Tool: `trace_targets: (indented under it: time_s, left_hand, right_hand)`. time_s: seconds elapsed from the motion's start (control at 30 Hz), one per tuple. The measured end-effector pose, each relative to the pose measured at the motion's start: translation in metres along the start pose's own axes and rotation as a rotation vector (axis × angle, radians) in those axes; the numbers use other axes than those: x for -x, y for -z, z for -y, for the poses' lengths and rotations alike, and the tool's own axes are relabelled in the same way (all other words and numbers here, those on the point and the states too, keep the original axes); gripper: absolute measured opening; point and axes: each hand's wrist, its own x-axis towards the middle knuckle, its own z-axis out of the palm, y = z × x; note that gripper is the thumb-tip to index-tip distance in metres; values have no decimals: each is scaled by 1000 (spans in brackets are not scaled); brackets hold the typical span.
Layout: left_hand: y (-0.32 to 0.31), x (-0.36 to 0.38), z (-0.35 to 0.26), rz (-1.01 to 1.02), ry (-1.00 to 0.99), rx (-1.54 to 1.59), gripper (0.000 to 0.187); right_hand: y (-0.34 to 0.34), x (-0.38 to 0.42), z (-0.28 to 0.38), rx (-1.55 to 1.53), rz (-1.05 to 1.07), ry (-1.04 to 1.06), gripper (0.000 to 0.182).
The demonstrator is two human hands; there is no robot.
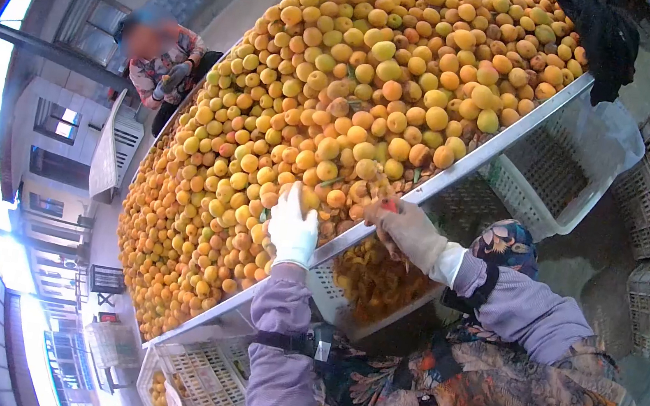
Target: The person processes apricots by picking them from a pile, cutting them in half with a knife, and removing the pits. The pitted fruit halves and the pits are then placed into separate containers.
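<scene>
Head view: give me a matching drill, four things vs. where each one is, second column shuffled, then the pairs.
Things:
1. left hand
2. right hand
3. crate of fruit
4. other person

Places:
A. under the table's metal edge, between the two arms
B. far side of the fruit pile, upper left
C. at the metal edge, fingers on a fruit
D. flat on the fruit pile, white glove

Pairs: 1-D, 2-C, 3-A, 4-B

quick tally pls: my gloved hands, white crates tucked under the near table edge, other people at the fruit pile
Gloved hands: 2 (left hand, right hand)
White slotted plastic crates: 3 ()
Other person across the pile: 1
Total: 6
</scene>
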Motion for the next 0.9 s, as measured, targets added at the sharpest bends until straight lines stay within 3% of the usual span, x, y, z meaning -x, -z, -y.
trace_targets:
  time_s: [0.23, 0.3, 0.33, 0.43, 0.47, 0.53, 0.73, 0.8, 0.9]
  left_hand:
    - [-7, -3, 14, 61, 78, 17, 56]
    - [-10, 5, 23, -120, 96, 415, 49]
    - [-2, 11, 18, -126, 102, 414, 49]
    - [28, 35, -4, -28, 369, 1266, 37]
    - [44, 47, -24, -7, 406, 1482, 42]
    - [45, 70, -32, -18, 413, 1648, 44]
    - [40, 129, -44, 9, 530, 1813, 54]
    - [38, 141, -46, 105, 388, 1741, 60]
    - [45, 151, -55, 120, 431, 1707, 62]
  right_hand:
    - [-5, 7, 1, 352, 57, 158, 24]
    - [-5, 4, -4, 295, 92, 185, 25]
    - [-5, 3, -7, 227, 121, 200, 26]
    - [-2, -1, -10, 263, 175, 121, 27]
    - [-1, -1, -10, 300, 218, 67, 28]
    - [-2, -2, -16, 362, 275, 130, 30]
    - [-11, 36, -25, 376, 532, 59, 32]
    - [-11, 48, -22, 451, 583, -11, 32]
    - [-3, 50, -43, 520, 635, -115, 32]
